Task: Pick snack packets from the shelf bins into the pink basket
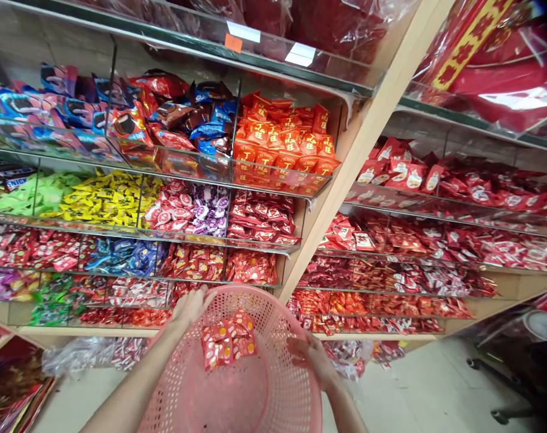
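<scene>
I hold a pink perforated plastic basket (264, 391) tilted toward the shelves. My left hand (190, 305) grips its far-left rim with fingers curled over the edge. My right hand (310, 356) holds the right rim, fingers partly inside the basket. Several small red-and-gold wrapped candies (227, 344) lie in a clump on the basket's inner wall between my hands.
Tiered shelves with clear dividers hold loose wrapped sweets: orange packets (285, 138), yellow ones (104, 195), blue and red snack packs (120, 114), and red candies (436, 240) on the right unit. A wooden upright (345, 174) separates the units. Bags lie on the floor at left.
</scene>
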Demonstrator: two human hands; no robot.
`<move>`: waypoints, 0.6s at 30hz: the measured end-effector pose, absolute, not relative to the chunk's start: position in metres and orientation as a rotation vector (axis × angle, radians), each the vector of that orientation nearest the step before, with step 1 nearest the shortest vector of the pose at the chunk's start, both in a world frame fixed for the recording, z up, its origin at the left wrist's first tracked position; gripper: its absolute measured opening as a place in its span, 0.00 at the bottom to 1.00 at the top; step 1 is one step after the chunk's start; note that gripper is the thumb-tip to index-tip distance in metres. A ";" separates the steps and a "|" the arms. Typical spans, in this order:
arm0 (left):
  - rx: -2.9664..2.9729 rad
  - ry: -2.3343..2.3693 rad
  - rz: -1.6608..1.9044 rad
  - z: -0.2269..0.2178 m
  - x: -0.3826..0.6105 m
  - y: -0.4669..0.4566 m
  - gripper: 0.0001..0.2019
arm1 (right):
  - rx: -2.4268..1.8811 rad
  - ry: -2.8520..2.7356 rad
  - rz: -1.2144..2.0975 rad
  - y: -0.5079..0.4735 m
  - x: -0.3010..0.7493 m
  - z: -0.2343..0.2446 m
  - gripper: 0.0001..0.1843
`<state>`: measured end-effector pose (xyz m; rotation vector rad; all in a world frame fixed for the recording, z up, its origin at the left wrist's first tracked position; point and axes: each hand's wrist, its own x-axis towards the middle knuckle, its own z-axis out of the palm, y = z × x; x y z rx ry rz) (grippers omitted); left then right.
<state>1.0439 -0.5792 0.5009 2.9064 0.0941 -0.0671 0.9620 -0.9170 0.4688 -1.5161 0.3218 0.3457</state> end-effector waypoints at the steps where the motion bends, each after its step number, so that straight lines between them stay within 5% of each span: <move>1: 2.910 0.101 -0.063 0.502 1.042 -0.582 0.24 | -1.513 0.318 0.358 -0.920 0.964 0.468 0.19; 18: 2.995 0.075 0.011 0.512 1.032 -0.556 0.27 | -1.416 0.302 0.325 -0.891 0.947 0.442 0.29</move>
